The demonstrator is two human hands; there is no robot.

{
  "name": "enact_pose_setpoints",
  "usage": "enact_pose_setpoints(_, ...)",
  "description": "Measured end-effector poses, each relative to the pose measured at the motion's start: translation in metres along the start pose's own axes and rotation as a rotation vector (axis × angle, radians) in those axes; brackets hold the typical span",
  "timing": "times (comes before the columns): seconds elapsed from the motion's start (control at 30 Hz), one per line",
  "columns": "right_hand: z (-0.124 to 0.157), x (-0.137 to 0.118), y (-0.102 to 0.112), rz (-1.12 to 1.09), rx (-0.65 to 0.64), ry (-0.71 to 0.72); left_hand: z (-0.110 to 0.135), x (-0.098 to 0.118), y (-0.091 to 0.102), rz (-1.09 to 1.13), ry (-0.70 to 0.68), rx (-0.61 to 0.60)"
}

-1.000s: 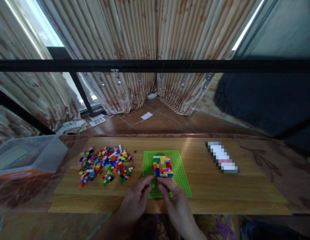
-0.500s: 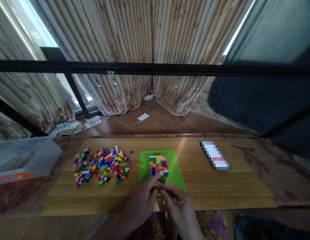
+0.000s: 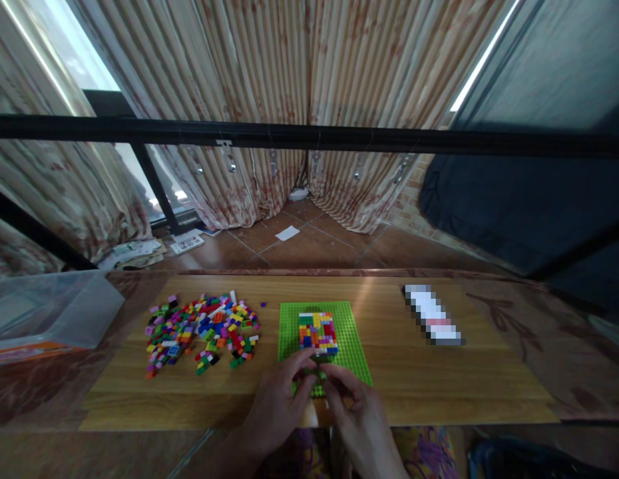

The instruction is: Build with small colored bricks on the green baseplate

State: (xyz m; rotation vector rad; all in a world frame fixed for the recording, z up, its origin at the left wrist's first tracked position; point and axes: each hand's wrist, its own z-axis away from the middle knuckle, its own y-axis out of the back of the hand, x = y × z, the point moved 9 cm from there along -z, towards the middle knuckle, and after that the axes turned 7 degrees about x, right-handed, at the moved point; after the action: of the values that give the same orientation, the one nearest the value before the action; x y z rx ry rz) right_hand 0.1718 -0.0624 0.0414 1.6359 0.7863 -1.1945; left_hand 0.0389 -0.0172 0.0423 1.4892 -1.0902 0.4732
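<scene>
While my left hand [image 3: 282,399] and right hand [image 3: 358,407] are sitting near the brick block [image 3: 317,330] on the green baseplate [image 3: 350,342], I'm not managing to tell whether they're gripping anything.

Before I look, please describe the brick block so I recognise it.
On the wooden tabletop, find the green plate, right of the loose bricks. The brick block sits on it, multicoloured and joined into one compact rectangle, unlike those loose bricks.

Left hand [image 3: 279,399], right hand [image 3: 358,412] over green baseplate [image 3: 348,336]; brick block [image 3: 318,331], brick pile [image 3: 206,322]
</scene>
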Motion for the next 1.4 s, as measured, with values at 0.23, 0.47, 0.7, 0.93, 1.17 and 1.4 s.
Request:
enact_pose_setpoints(0.23, -0.019, 0.028, 0.031, 0.028, 0.106, -0.087, 0.004, -0.026, 0.027, -0.182, -0.156, 0.181)
enact_pose_setpoints(0.47, -0.050, 0.054, 0.048, -0.067, 0.223, -0.098, 0.014, -0.037, 0.022, -0.258, -0.208, 0.125)
enact_pose_setpoints(0.7, -0.078, 0.062, 0.037, -0.044, 0.221, -0.053, 0.011, -0.036, 0.017, -0.235, -0.162, 0.070)
enact_pose_setpoints(0.93, -0.092, 0.039, 0.018, 0.131, 0.165, 0.039, 0.010, -0.035, 0.019, -0.203, -0.150, 0.088)
enact_pose_setpoints(1.17, -0.095, 0.032, 0.010, 0.236, 0.138, 0.096, 0.010, -0.036, 0.018, -0.164, -0.140, 0.068)
enact_pose_setpoints(1.4, -0.099, 0.049, 0.011, 0.164, 0.119, -0.035, 0.010, -0.039, 0.016, -0.144, -0.103, 0.054)
